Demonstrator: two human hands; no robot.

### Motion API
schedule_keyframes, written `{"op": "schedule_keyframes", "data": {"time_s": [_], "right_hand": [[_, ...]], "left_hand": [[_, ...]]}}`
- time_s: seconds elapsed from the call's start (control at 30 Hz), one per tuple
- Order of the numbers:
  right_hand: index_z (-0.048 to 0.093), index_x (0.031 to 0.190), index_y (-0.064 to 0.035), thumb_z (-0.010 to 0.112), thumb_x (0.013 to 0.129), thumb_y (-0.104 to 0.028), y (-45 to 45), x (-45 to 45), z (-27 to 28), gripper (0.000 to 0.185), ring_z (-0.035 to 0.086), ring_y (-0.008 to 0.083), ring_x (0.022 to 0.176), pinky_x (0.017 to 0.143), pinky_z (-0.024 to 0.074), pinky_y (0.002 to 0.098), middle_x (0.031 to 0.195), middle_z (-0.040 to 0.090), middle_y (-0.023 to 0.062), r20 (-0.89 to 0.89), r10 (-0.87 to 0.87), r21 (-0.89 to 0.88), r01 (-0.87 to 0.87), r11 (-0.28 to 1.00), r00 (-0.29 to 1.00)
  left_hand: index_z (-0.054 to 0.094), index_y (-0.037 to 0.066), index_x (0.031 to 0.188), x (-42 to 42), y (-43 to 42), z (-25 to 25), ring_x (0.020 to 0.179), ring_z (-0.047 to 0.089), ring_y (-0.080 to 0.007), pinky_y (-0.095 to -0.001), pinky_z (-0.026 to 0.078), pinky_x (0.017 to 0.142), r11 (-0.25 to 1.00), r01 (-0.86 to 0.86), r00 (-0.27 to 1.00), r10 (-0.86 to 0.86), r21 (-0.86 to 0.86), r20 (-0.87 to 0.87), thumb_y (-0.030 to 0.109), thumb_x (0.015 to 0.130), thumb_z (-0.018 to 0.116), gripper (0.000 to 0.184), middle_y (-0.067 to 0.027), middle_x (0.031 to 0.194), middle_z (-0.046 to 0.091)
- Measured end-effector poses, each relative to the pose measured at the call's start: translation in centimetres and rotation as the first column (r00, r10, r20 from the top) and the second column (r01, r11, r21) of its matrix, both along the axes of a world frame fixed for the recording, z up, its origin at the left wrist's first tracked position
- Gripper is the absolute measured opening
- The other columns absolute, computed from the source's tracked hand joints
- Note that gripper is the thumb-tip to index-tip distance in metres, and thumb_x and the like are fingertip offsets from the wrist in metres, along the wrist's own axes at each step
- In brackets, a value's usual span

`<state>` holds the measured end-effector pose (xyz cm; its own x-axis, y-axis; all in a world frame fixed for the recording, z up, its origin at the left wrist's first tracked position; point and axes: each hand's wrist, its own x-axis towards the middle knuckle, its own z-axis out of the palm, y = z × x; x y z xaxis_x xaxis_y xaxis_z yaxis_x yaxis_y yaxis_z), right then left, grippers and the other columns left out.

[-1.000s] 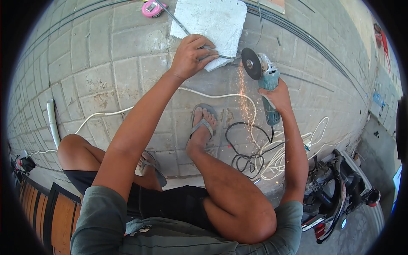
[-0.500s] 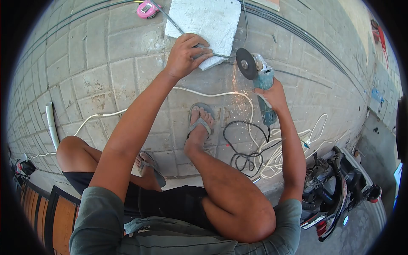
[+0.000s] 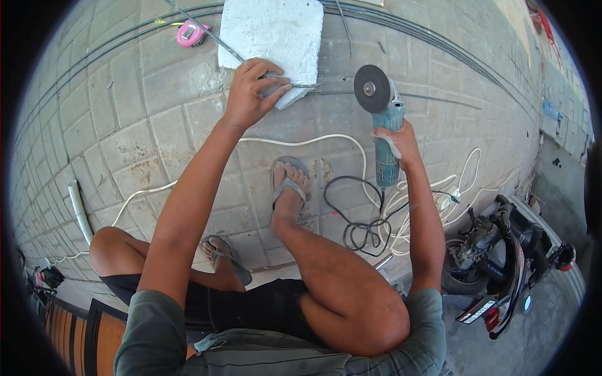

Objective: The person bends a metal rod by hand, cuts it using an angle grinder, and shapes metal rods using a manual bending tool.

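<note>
My left hand [image 3: 254, 91] is closed around a thin metal rod [image 3: 224, 45], pressing it down at the near edge of a white block [image 3: 273, 37]. The rod's short end sticks out past my fingers, over the block's near corner. My right hand [image 3: 396, 143] grips the teal body of an angle grinder [image 3: 389, 135], held upright over the paving. Its dark cutting disc [image 3: 371, 89] is apart from the rod, to the right of its end. No sparks show around the disc.
A pink tape measure [image 3: 190, 34] lies left of the block. Long rods [image 3: 426, 47] run along the paving behind it. A black cord [image 3: 351, 232] and a coiled white cable [image 3: 401, 235] lie below the grinder. A motorcycle [image 3: 495, 263] stands at the lower right.
Sparks were flying from the disc by the rod's end; now they are gone. The grinder has moved away from the rod, leaving a wider gap. The whole view has shifted slightly.
</note>
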<state>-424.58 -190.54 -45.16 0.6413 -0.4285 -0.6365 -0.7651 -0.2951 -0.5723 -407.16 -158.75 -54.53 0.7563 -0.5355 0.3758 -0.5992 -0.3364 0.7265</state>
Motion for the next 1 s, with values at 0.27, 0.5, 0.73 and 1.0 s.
{"op": "schedule_keyframes", "data": {"time_s": [0.27, 0.5, 0.73, 1.0], "right_hand": [[0.062, 0.101, -0.0037, 0.075, 0.079, -0.022, 0.0, -0.4, 0.6, 0.031, 0.065, 0.0231, 0.069, 0.062, 0.0545, 0.0364, 0.082, 0.064, 0.0090, 0.011, -0.632, 0.355, 0.587, 0.727, 0.775], [0.060, 0.099, -0.0065, 0.074, 0.080, -0.022, 1.5, -3.2, 1.1, 0.028, 0.064, 0.0235, 0.072, 0.066, 0.0551, 0.0383, 0.084, 0.062, 0.0081, 0.017, -0.748, 0.401, 0.681, 0.613, 0.664], [0.061, 0.104, -0.0029, 0.070, 0.083, -0.022, 0.9, -7.0, 1.7, 0.030, 0.066, 0.0246, 0.078, 0.072, 0.0565, 0.0380, 0.090, 0.065, 0.0104, -0.041, -0.836, 0.642, 0.656, 0.397, 0.546], [0.062, 0.101, -0.0017, 0.079, 0.075, -0.006, 2.5, -7.9, 0.6, 0.032, 0.061, 0.0148, 0.071, 0.066, 0.0490, 0.0299, 0.087, 0.064, 0.0037, 0.212, -0.673, 0.197, 0.644, 0.740, 0.709]], "left_hand": [[0.070, 0.014, 0.111, -13.7, -6.6, 8.0, 0.105, 0.063, -0.0285, -0.0397, 0.053, 0.085, 0.923, 0.301, 0.911, -0.353, -0.240, -0.213, 0.028, 0.075, 0.082, 0.040, -0.0074, 0.114, 0.064], [0.070, 0.014, 0.112, -18.7, -10.1, 6.2, 0.100, 0.065, -0.0237, -0.0338, 0.057, 0.074, 0.891, 0.414, 0.904, -0.427, -0.184, -0.034, 0.028, 0.079, 0.079, 0.036, -0.0006, 0.117, 0.065], [0.065, 0.002, 0.115, -19.5, -11.7, 8.9, 0.089, 0.069, -0.0295, -0.0346, 0.057, 0.077, 0.940, 0.216, 0.767, -0.331, -0.265, -0.550, 0.030, 0.072, 0.086, 0.055, -0.0119, 0.102, 0.069], [0.051, -0.008, 0.130, -21.4, -14.7, 9.6, 0.097, 0.069, -0.0394, -0.0428, 0.056, 0.083, 0.905, 0.425, 0.599, -0.256, 0.030, -0.758, 0.046, 0.075, 0.080, 0.083, -0.0230, 0.108, 0.069]]}}
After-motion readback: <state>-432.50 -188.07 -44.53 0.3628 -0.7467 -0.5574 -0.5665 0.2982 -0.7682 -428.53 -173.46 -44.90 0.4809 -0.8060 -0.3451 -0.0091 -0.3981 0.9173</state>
